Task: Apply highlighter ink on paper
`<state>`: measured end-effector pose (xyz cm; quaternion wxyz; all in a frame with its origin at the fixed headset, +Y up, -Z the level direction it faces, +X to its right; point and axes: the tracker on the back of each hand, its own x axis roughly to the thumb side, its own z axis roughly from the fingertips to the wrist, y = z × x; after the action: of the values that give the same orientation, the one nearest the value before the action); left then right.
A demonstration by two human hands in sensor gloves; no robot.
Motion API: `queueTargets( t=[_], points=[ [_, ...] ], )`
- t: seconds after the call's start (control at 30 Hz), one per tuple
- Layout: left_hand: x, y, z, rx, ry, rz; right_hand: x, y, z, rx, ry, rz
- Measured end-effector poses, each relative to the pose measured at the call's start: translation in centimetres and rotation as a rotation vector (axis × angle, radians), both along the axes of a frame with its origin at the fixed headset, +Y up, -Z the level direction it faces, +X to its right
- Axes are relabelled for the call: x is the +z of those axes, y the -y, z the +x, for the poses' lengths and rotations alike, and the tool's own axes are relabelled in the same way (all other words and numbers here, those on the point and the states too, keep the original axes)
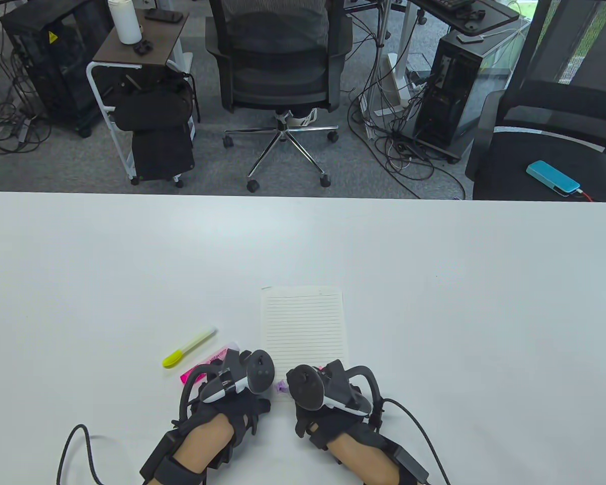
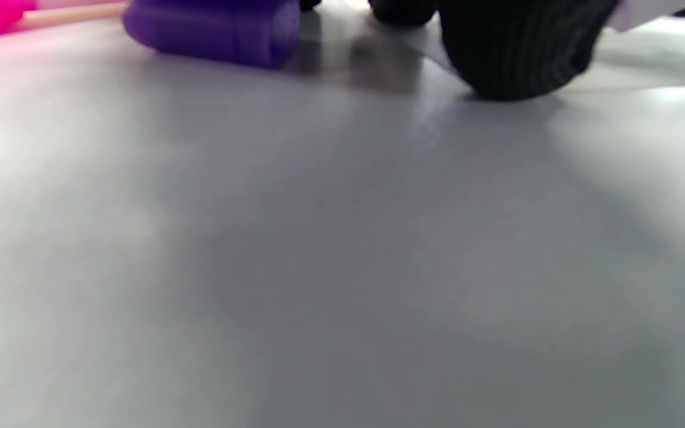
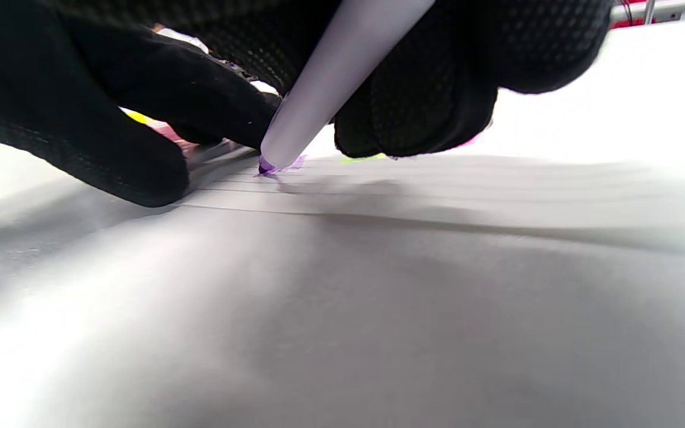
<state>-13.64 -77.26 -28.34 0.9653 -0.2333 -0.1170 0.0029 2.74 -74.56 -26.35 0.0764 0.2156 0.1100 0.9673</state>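
Note:
The lined paper lies on the white table just ahead of both hands. My right hand grips a pale purple highlighter at the sheet's near edge. Its tip touches the paper beside a small purple mark. My left hand sits at the sheet's near left corner, a fingertip resting at the paper's edge. The purple cap lies on the table between the hands, also seen as the cap in the left wrist view.
A yellow highlighter lies left of the paper, and a pink packet sits partly under my left hand. Cables trail from both wrists toward the near edge. Office chairs and computer towers stand beyond the far edge.

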Motion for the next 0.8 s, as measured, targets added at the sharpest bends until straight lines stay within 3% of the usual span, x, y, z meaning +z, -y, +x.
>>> queueTargets(
  t=[0.13, 0.6, 0.8],
  points=[
    [0.00, 0.00, 0.00, 0.000, 0.000, 0.000, -0.06, -0.43, 0.39, 0.066, 0.057, 0.036],
    [0.00, 0.01, 0.02, 0.001, 0.000, 0.000, 0.08, -0.01, 0.18, 0.015, 0.003, 0.001],
    [0.01, 0.02, 0.02, 0.000, 0.000, 0.000, 0.14, -0.39, 0.26, 0.064, 0.056, 0.024]
  ],
)
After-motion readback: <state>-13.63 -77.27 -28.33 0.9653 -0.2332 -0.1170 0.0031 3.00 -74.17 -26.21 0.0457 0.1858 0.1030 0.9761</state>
